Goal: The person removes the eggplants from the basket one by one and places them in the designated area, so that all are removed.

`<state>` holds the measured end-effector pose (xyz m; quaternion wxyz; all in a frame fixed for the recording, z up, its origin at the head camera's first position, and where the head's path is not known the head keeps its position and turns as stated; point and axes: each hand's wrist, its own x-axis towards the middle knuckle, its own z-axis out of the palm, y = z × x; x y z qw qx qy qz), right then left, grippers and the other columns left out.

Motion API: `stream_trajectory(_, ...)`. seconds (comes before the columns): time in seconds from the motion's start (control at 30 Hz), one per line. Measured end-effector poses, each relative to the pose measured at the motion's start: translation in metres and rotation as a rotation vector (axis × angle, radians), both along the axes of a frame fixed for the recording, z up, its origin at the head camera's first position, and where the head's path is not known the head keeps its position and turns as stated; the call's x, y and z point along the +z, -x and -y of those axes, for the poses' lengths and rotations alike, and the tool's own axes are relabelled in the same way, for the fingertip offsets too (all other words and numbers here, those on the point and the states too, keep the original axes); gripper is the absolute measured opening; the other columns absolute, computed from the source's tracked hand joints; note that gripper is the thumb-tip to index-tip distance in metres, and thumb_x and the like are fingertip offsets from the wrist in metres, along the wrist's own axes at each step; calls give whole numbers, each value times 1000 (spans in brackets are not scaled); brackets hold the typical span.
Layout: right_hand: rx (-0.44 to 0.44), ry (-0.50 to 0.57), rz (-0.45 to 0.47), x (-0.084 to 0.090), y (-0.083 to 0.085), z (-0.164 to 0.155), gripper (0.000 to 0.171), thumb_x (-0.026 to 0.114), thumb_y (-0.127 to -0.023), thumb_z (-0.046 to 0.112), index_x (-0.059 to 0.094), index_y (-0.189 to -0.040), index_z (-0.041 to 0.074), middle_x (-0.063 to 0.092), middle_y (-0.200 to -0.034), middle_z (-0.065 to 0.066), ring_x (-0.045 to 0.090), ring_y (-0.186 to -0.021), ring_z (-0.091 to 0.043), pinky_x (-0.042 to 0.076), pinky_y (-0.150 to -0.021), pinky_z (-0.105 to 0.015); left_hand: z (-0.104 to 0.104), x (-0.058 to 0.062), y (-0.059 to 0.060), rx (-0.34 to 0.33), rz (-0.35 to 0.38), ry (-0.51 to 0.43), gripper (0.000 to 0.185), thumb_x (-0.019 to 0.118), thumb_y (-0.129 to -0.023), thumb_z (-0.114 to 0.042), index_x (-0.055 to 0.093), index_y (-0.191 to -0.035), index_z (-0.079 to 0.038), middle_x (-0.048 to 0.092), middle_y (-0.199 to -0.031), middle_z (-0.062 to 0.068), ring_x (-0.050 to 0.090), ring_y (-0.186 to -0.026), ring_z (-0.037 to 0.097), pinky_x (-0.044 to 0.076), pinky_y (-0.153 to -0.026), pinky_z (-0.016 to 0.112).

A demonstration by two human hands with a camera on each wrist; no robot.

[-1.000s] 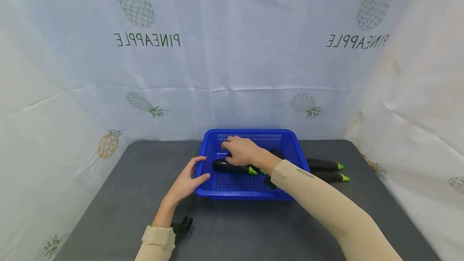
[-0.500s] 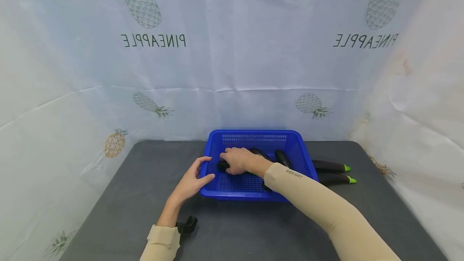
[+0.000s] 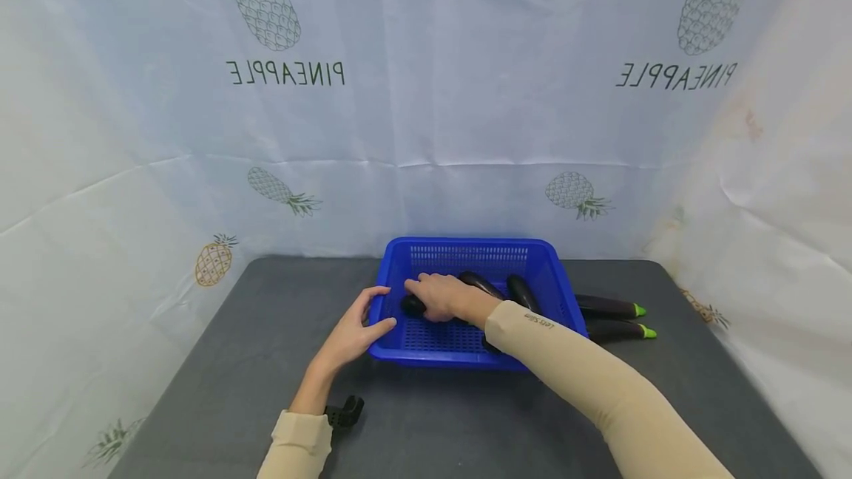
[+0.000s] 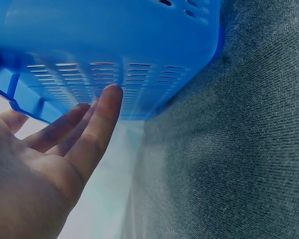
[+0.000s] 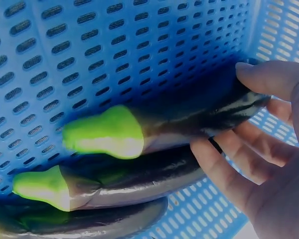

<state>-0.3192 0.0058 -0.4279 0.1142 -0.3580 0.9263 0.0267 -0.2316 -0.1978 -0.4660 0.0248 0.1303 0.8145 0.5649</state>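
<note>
In the head view my right hand [image 3: 439, 297] reaches down into a blue plastic basket [image 3: 466, 242] and grips an eggplant [image 3: 413, 307]. Up close in the right wrist view, the thumb presses one side of this eggplant [image 5: 189, 114] near its rounded end, and the fingers [image 5: 214, 162] lie along the other. Its bright green cap points away from the palm. Beside it lies a second eggplant [image 5: 134, 181], then a third [image 5: 89, 219]. My left hand [image 3: 353, 327] is at the basket's left side; in the left wrist view its extended fingers [image 4: 107, 107] meet the perforated outer wall.
Two more eggplants, one [image 3: 609, 307] behind the other [image 3: 619, 331], lie on the dark grey table [image 3: 426, 420] to the right of the basket. A pineapple-print cloth [image 3: 466, 109] hangs behind. A black device [image 3: 346, 411] sits at my left wrist.
My right hand has come lower and nearer in the basket, onto the eggplant at its left, now mostly covered by the hand. The left hand stays at the rim; the head view has shifted slightly.
</note>
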Motion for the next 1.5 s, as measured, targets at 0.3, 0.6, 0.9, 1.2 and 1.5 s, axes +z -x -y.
stream_trajectory(0.3,-7,31,3,17,1,-6,50,72,-94,18,53,-140,21,59,-129,-5,60,-112,-20,53,-95,-42,0,0,1,16,4,0,59,68,-98,-16,41,-150,-11,37,-156,23,45,-138,44,48,-100,59)
stream_trajectory(0.6,10,61,-15,40,-9,-16,49,75,-91,20,55,-136,22,58,-125,-3,58,-106,-19,54,-88,-40,0,0,0,2,7,-24,58,67,-98,-11,40,-150,-8,36,-156,25,44,-138,45,47,-102,59)
stream_trajectory(0.9,-3,59,-58,70,-26,-35,47,73,-91,19,56,-135,25,57,-128,-3,56,-109,-20,53,-86,-39,-1,2,-1,17,3,-7,58,68,-97,-11,42,-149,-9,37,-156,25,44,-138,46,46,-102,61)
stream_trajectory(1.2,42,145,-104,95,-46,-58,46,68,-92,14,56,-135,23,57,-123,-3,54,-105,-20,52,-80,-37,-4,9,-5,19,11,10,57,67,-98,-12,42,-148,-7,37,-155,27,43,-137,48,45,-103,62)
stream_trajectory(1.5,87,235,-188,117,-77,-85,43,70,-91,15,59,-132,20,58,-116,-3,55,-97,-19,53,-76,-34,-1,1,-1,18,6,-4,57,70,-97,-18,43,-147,-12,38,-155,24,45,-137,46,46,-102,60)
